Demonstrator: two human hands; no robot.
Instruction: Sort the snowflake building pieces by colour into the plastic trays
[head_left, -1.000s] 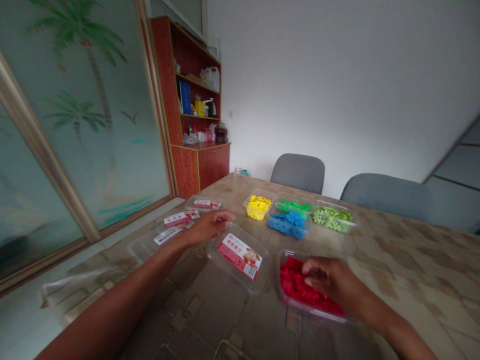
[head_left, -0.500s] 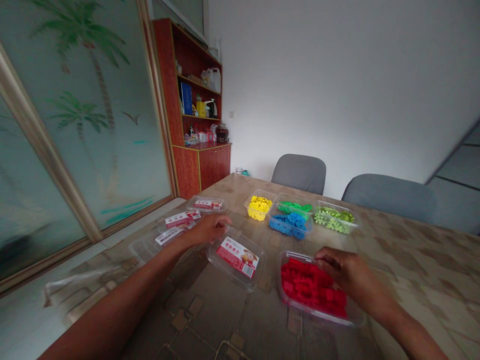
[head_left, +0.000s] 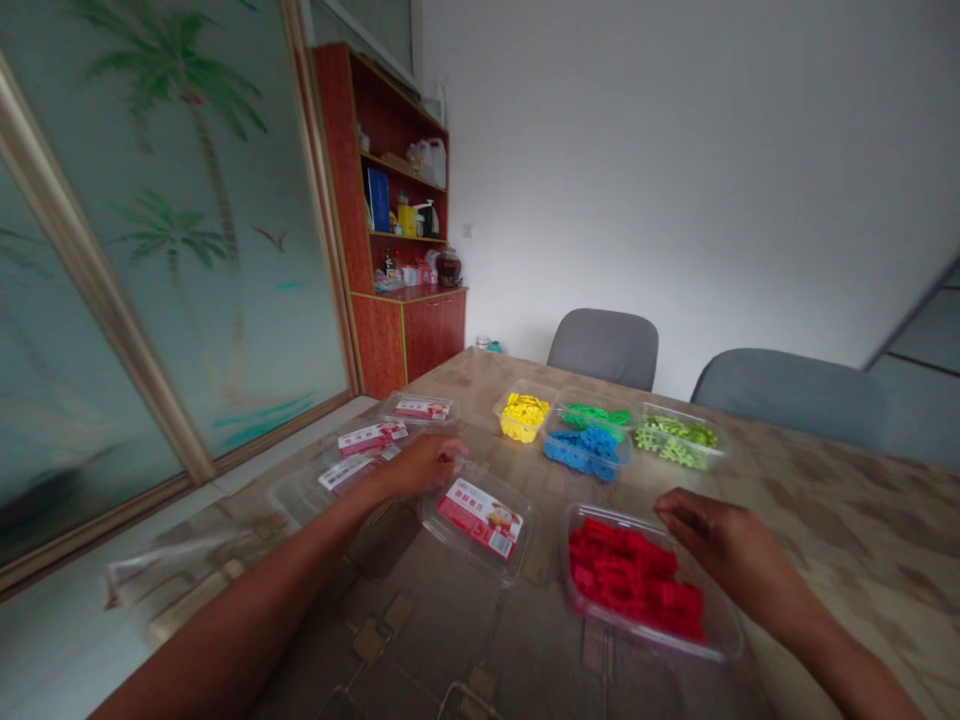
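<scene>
A pale wall (head_left: pixel 690 180) fills the upper right and centre of the frame; a glass door (head_left: pixel 262 330) painted with palms takes the left. The patterned table (head_left: pixel 427 610) spreads across the lower half. A red cabinet (head_left: pixel 377 345) stands at upper left of centre, its shelves loaded, and two grey chairs (head_left: pixel 604 348) back the table's far edge at centre right.

The left hand (head_left: pixel 421 466) is just left of centre, fingers bent at the upper left corner of a clear lid (head_left: pixel 480 516); whether its grip pinches the lid's edge, I cannot tell. The right hand (head_left: pixel 724 525) is at lower right, above the right rim of the red tub (head_left: pixel 726 628), fingers curled in; whether a piece is in its grip, I cannot tell.

The red tub sits at lower right of centre, red pieces (head_left: pixel 634 578) heaped inside. Three other lids (head_left: pixel 421 408) lie at left of centre, beyond the left arm. Right of centre, farther up the frame, are the lime tub (head_left: pixel 716 441), the green tub (head_left: pixel 592 393), the blue tub (head_left: pixel 628 452) just below it, and the yellow tub (head_left: pixel 552 394), each holding small pieces of its colour.
</scene>
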